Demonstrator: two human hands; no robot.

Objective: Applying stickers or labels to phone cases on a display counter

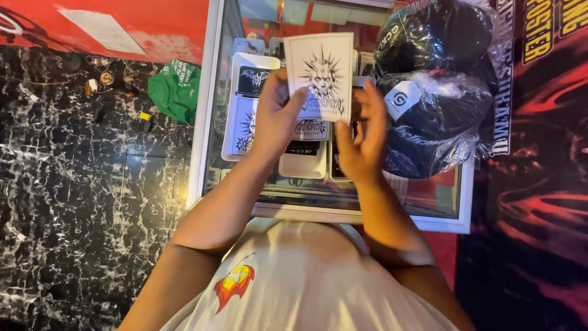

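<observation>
White card stock, thin and light, looked stiff enough to hold flat yet easy to crease; its side edges suited a pinch. The card (pixel 320 75) stood upright, long axis pointing away, above the glass case (pixel 211 122). The left hand (pixel 277 116) and right hand (pixel 361 132) each gripped an edge.

I found the glass counter (pixel 211 110) crowded: bagged black caps (pixel 438 86) blocked the right side, sticker trays (pixel 248 104) filled the centre; open passage remained left, over the marble floor (pixel 73 184).

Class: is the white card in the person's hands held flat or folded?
Flat: the white card shows its whole printed face uncreased, pinched between left hand and right hand.
</observation>
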